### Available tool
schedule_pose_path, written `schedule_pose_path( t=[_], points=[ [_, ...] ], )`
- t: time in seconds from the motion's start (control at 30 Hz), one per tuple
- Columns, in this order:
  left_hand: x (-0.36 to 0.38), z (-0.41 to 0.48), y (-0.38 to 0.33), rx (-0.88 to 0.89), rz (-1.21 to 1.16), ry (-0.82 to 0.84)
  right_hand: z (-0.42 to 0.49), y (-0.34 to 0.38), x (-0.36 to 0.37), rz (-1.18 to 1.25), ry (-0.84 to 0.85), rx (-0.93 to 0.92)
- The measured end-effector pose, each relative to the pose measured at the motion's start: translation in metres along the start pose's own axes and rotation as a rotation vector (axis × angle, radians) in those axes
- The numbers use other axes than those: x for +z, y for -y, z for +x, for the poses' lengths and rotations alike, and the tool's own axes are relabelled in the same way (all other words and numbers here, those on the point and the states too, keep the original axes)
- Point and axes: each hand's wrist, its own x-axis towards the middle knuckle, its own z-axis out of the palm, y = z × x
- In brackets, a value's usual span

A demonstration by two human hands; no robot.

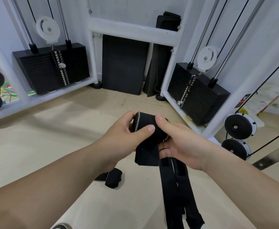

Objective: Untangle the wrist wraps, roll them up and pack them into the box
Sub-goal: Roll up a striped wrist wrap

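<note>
Black weight stack noted far left. On the beige floor, near and left of centre, a rolled wrap is seen lying. Centre — a partly rolled wrist wrap is gripped by the left hand, fingers curled round it, and pinched from the right by the right hand. Strap tails are seen hanging below — second weight stack far right.

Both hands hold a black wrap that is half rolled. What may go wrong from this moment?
1. Only the left hand and right hand hold the roll; a loose grip may let it unwind.
2. The hanging straps lie close together and may tangle.
3. The second wrap lies apart, lower down, and might be forgotten.
</note>
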Motion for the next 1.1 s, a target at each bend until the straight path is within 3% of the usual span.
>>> schedule_pose_path(
  t=[0.1,0.23,0.4,0.63,0.83,1.1],
  points=[
    [0.000,0.004,0.003,-0.107,-0.085,-0.056,0.001,0.000,0.002,0.070,-0.076,-0.045],
    [0.006,0.002,0.009,-0.250,-0.125,0.029,0.004,0.001,0.003,0.150,-0.167,-0.065],
    [0.010,0.003,0.014,-0.211,0.001,-0.003,0.003,0.002,0.005,0.184,-0.255,-0.037],
    [0.018,0.002,0.012,-0.228,-0.022,-0.037,0.007,-0.001,0.011,0.224,-0.374,-0.061],
    [0.017,0.001,0.010,-0.039,0.201,-0.206,0.008,0.001,0.008,0.319,-0.362,-0.046],
    [0.017,0.000,0.015,-0.151,0.234,-0.145,0.004,0.006,0.005,0.369,-0.358,-0.096]
  ],
)
